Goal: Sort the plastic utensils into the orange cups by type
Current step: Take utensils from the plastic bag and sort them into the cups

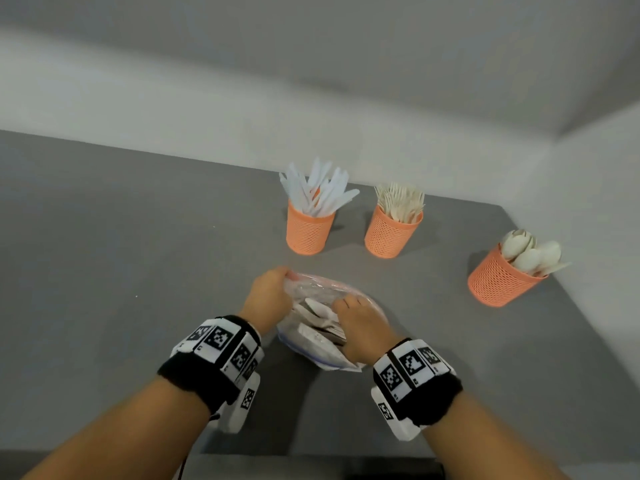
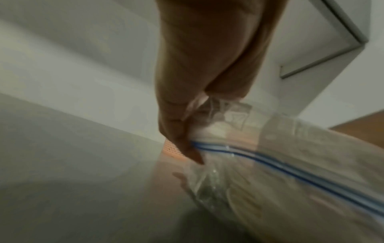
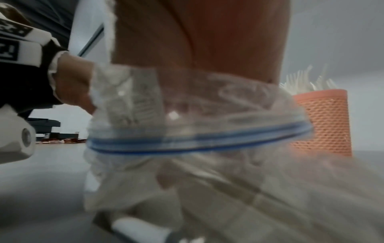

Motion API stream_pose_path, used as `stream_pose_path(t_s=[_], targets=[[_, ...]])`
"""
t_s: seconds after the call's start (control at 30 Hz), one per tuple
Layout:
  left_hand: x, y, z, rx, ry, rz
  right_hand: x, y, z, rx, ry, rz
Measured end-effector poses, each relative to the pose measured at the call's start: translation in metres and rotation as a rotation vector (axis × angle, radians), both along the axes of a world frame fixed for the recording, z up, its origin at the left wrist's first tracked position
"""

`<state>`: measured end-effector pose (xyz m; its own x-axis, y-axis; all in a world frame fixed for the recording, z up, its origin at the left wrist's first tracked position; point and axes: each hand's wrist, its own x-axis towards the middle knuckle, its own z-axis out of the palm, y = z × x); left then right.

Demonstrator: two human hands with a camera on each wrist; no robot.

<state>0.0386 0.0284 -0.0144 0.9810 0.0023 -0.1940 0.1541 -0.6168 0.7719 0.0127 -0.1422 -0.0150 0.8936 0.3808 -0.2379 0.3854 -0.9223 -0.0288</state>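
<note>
Utensils in bag: pale plastic pieces [image 1: 317, 311] lie inside a clear zip bag [image 1: 311, 351] on the grey table [image 1: 104, 237], at the centre of the head view, between both hands.
Zip bag: crumpled, mouth open, with a blue zip strip [image 3: 197, 143] along the rim.
Left hand [image 1: 266, 299]: at 9 o'clock of the bag; fingers pinch the bag's edge, and the left wrist view shows a fingertip [image 2: 194, 154] on the blue strip.
Right hand [image 1: 362, 327]: at 3 o'clock of the bag, reaching into the mouth; fingers hidden by plastic, so I cannot tell whether they hold anything.
Knife cup [image 1: 309, 230]: orange mesh, at 12 o'clock of the bag, full of white knives [image 1: 320, 192].
Fork cup [image 1: 391, 235]: at 1 o'clock, holding cream forks [image 1: 401, 200].
Spoon cup [image 1: 498, 282]: at 3 o'clock, well apart, holding spoons [image 1: 530, 252].
</note>
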Motion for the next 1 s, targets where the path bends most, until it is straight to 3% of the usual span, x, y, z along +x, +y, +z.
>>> stream_pose_path(t_s=[0.13,0.23,0.3,0.37,0.57,0.73,0.9,1.0], targets=[[0.003,-0.003,0.018,-0.768,0.236,0.161,0.009,0.007,-0.005,0.027,0.107,-0.159],[0.006,0.005,0.029,-0.943,0.304,0.200,-0.001,0.022,0.002,-0.102,0.288,-0.222],[0.006,0.015,0.029,-0.859,0.302,0.154,0.009,0.012,0.005,0.155,0.199,-0.209],[0.004,0.024,0.024,-0.662,0.230,0.071,0.009,0.000,0.010,0.467,0.075,-0.170],[0.009,0.026,0.017,-0.129,0.011,0.002,0.007,-0.012,0.028,1.154,0.157,-0.449],[0.011,0.021,0.011,0.253,0.018,-0.070,0.024,-0.021,0.042,1.686,0.050,-0.582],[0.006,0.026,0.003,0.293,0.219,0.020,0.034,-0.043,0.067,2.192,0.111,-0.675],[0.000,0.025,0.028,0.369,0.273,-0.033,0.033,-0.046,0.073,2.166,0.150,-0.716]])
